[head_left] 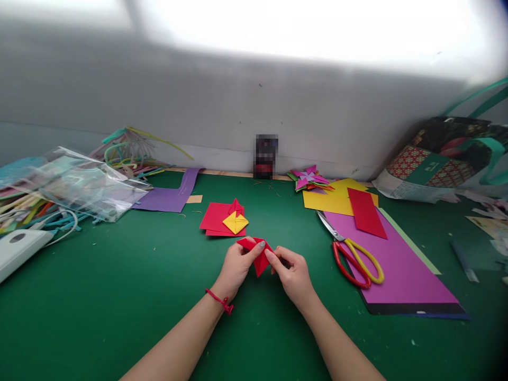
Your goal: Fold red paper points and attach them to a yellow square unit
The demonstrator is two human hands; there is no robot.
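Two bare hands meet just below the center of the frame, pinching one piece of folded red paper [260,264] between them, raised over a green tabletop [159,296]. The left hand [236,264], coming from the lower left with a red cord bracelet [220,302] on its wrist, grips the paper's left part, thumb laid on the near face and its fingers curled mostly out of sight behind. The right hand [294,275], coming from the lower right, is nearly closed, its thumb pressing the paper's right edge against bent fingers. The paper has a broad top and narrows to a point hanging down between the two thumbs.

Just above the left hand, near the center, red paper squares [214,214] lie stacked, with a folded yellow piece [235,223] and a small folded red piece [236,207] on them. Right of center, open scissors [359,259] with one red and one yellow handle rest partly on a magenta sheet [405,275]. A red strip [367,212] overlaps that sheet and yellow paper [325,202] above it. At the left edge sits a clear plastic bag [115,193].
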